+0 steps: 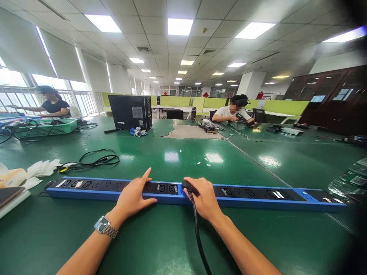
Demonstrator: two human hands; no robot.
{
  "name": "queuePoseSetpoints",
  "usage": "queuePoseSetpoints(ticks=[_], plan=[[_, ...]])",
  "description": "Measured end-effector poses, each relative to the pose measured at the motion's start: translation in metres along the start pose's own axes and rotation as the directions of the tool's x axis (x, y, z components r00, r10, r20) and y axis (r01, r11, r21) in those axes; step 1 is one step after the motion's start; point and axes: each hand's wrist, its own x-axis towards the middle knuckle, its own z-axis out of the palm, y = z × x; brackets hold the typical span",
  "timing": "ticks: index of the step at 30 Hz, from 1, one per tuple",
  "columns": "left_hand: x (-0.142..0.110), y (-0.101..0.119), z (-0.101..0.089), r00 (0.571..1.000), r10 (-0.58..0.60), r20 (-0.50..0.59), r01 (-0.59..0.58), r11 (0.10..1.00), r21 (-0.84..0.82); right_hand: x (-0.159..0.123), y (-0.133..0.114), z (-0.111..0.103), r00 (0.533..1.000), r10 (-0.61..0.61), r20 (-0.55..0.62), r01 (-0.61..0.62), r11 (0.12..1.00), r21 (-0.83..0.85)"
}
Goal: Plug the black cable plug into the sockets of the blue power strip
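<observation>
A long blue and black power strip [97, 194] lies across the green table, its row of sockets facing up. My left hand [133, 194] rests on the strip left of its middle, thumb and fingers spread apart. My right hand [204, 196] grips a black power plug [188, 187] at the strip's middle, by the blue section. Whether the plug's pins sit in a socket is hidden. From the plug a thick black cable [197, 233] runs down toward the near edge of view. A metal watch [106, 226] is on my left wrist.
Beyond the strip lie a coiled black cable [99, 157], a black computer case [130, 112] and a green basket [47, 128]. Tissues [43, 168] are at left, a plastic bottle [351, 177] at right. One person [233, 110] works across the table, another [54, 101] at far left.
</observation>
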Motion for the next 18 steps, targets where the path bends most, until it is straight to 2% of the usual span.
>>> queuePoseSetpoints(ticks=[7,12,15,18], plan=[[0.001,-0.003,0.002,1.000,-0.019,-0.011,0.019,1.000,-0.020,0.000,-0.011,0.002,0.997,0.015,0.080,-0.011,0.999,-0.040],[0.003,0.000,0.004,0.994,0.072,-0.086,-0.076,0.996,-0.047,-0.007,-0.006,0.001,0.999,-0.006,0.034,0.012,0.981,-0.192],[0.011,0.026,0.015,0.976,0.175,-0.129,-0.187,0.979,-0.086,-0.014,0.001,-0.001,0.997,0.062,-0.035,-0.069,0.959,-0.275],[0.025,0.068,0.036,0.958,0.257,-0.123,-0.272,0.953,-0.129,-0.021,0.008,-0.001,0.989,0.128,-0.072,-0.145,0.932,-0.333]])
